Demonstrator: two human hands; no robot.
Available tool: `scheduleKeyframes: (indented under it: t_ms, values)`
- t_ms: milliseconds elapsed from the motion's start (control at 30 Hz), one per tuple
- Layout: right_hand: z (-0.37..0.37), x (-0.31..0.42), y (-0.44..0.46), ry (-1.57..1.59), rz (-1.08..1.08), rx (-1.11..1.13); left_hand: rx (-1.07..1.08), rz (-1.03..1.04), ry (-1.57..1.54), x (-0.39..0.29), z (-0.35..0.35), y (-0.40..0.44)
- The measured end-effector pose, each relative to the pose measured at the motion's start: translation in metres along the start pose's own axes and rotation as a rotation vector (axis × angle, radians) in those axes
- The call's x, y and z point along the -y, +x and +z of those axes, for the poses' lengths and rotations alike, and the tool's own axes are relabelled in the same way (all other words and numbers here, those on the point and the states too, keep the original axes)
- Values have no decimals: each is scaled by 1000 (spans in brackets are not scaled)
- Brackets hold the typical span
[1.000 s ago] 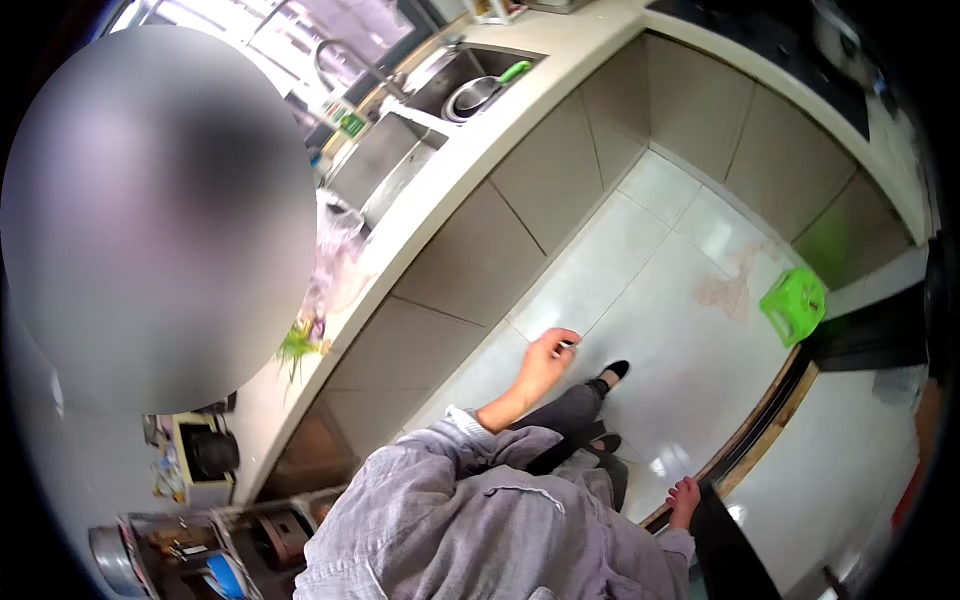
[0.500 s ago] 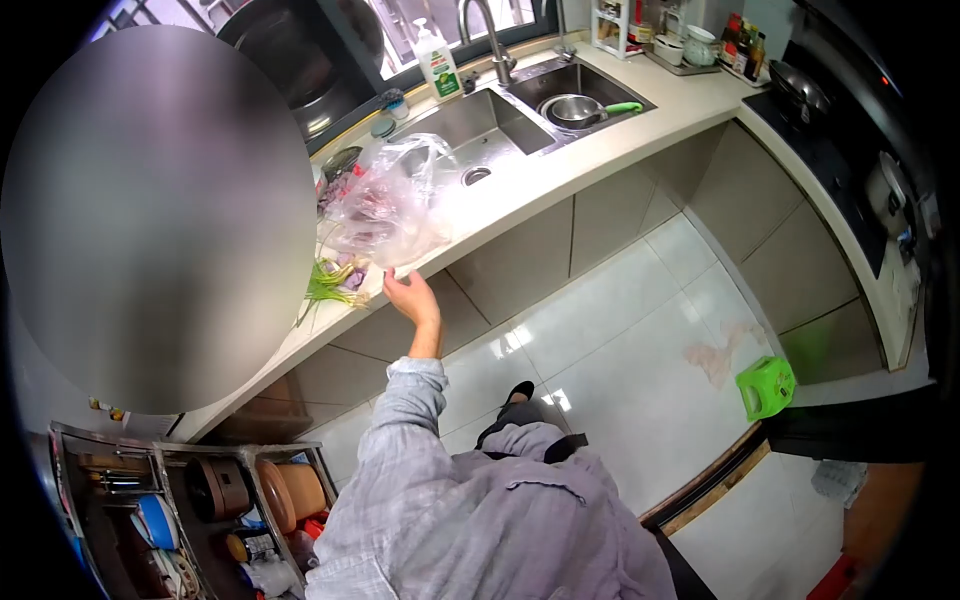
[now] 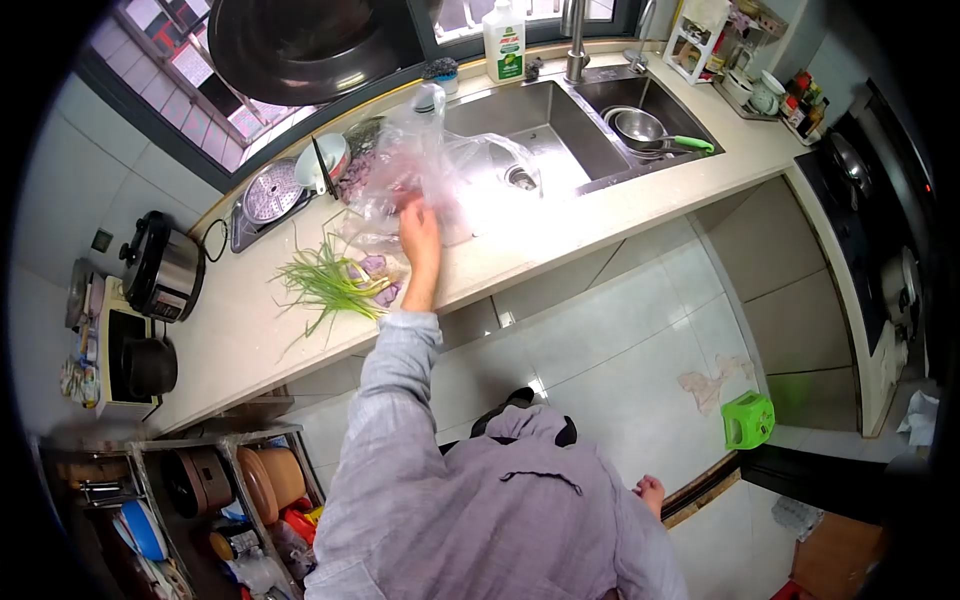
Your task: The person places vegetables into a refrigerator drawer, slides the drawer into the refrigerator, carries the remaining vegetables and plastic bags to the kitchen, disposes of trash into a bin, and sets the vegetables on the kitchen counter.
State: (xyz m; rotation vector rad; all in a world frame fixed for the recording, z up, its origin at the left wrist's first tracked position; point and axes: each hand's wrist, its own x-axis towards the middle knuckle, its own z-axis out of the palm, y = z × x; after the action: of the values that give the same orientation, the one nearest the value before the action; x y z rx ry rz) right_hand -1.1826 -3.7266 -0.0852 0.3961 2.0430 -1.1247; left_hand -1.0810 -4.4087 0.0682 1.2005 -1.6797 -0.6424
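My left hand (image 3: 420,240) reaches over the counter to a clear plastic bag (image 3: 400,165), its fingers drawn together on the bag's near side. Something reddish shows dimly through the plastic. Just left of that wrist lies a bunch of green onions (image 3: 325,283), with purple pieces (image 3: 374,268) beside their white ends. Behind the bag stands a bowl (image 3: 333,160) with dark chopsticks (image 3: 324,165) across it. Low at my right side, away from the counter, my right hand (image 3: 650,492) hangs with fingers curled and nothing visible in them.
Right of the bag is a double sink (image 3: 530,125), with a green-handled strainer (image 3: 640,128) in its smaller basin. A pressure cooker (image 3: 165,268) stands at the counter's left end. A shelf rack (image 3: 215,440) is at lower left, and a green plastic object (image 3: 748,420) rests on the floor.
My left hand has moved from the counter's front edge up to the plastic bag. The view has shifted left, and my right hand has come into sight.
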Motion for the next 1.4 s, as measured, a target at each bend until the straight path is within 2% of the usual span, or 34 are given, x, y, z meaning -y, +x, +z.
scheduleKeyframes:
  t_ms: [67, 133, 167, 200, 300, 333, 433, 500, 567, 633, 700, 767, 833, 867, 933, 1100, 1233, 1300, 1333, 1400]
  values:
    - [15, 36, 4, 34, 22, 0, -176, 55, 51, -7, 6, 22]
    - [33, 62, 2, 21, -5, 21, -175, -21, 35, 22, 12, 49]
    - [39, 70, 0, 14, -19, 29, -173, -61, 24, 48, 20, 66]
    - [44, 70, 2, 3, -21, 46, -132, -178, -156, 106, 34, 94]
    - [52, 64, 0, -89, -8, 107, -191, -281, -424, 54, 18, 93]
    - [52, 59, 0, -97, -5, 109, -187, -311, -409, 48, 17, 97]
    - [46, 43, -2, -212, 17, 94, -214, -109, -202, 2, 7, 56]
    - [36, 15, 13, -314, -13, 84, -183, 13, -261, -26, -4, 5]
    - [12, -54, 50, -412, -69, 64, -167, -145, -307, -52, -23, -50]
    - [-5, -97, 74, -461, -88, 54, -150, -101, -222, -35, -40, -96]
    - [-3, -89, 78, -420, -69, 72, -143, 98, 224, -27, -78, -122]
    - [5, -65, 75, -314, -6, 89, -70, 173, 503, -17, -115, -113]
    - [35, 24, 33, -144, 97, 103, 1, 211, 687, -2, -142, -102]
    - [43, 43, 29, -137, 146, 126, 33, 214, 731, 16, -147, -94]
    - [56, 69, 24, -129, 140, 134, 140, 205, 799, 30, -157, -70]
    - [61, 80, 26, -89, 93, 120, 485, 108, 849, 39, -179, -32]
    - [55, 60, 29, -140, 135, 137, 535, 159, 946, 49, -186, -18]
    - [49, 43, 32, -192, 128, 154, 447, 232, 866, 52, -187, -15]
    - [41, 5, 55, -153, 15, 164, 411, 252, 838, 61, -188, -15]
    - [38, 2, 56, -194, 8, 125, 277, 259, 755, 63, -192, -14]
